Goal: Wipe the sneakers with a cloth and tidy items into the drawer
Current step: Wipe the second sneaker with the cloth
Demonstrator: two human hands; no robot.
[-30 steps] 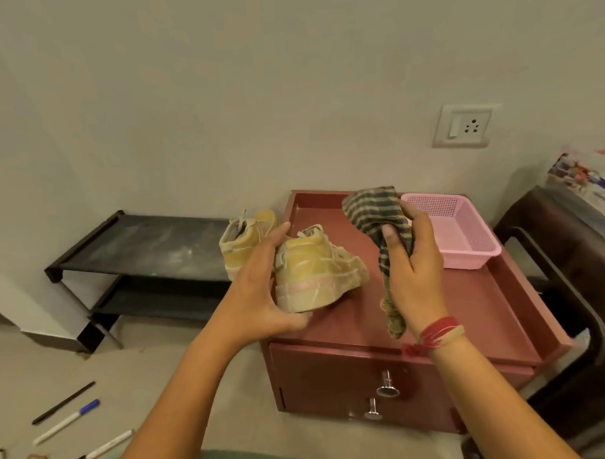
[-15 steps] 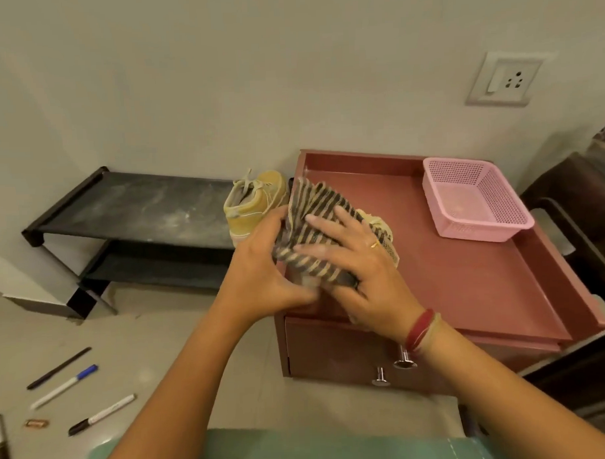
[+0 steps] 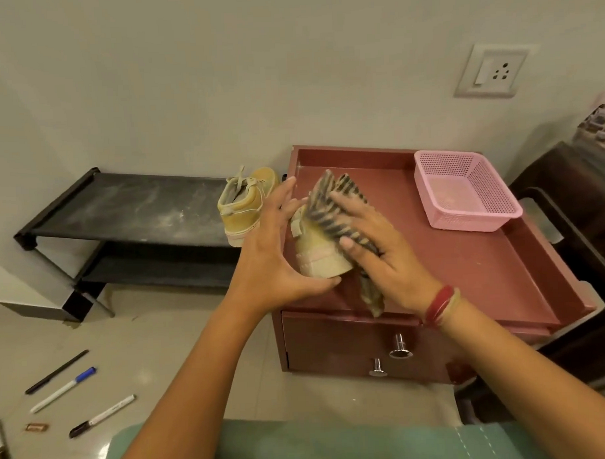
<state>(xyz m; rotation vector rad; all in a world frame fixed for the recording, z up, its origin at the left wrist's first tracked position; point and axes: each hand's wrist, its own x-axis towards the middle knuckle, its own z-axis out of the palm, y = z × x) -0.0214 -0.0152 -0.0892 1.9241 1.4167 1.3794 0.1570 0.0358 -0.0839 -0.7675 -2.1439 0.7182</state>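
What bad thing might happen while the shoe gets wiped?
The sneaker sits near the front edge of the cabinet, steadied only by the left hand; a hard push from the cloth under the right hand might knock it off. The pens on the floor might roll underfoot.

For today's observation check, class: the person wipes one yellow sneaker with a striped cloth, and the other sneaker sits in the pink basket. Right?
No. The head view shows the other sneaker on the black rack, not in the pink basket; the rest is right.
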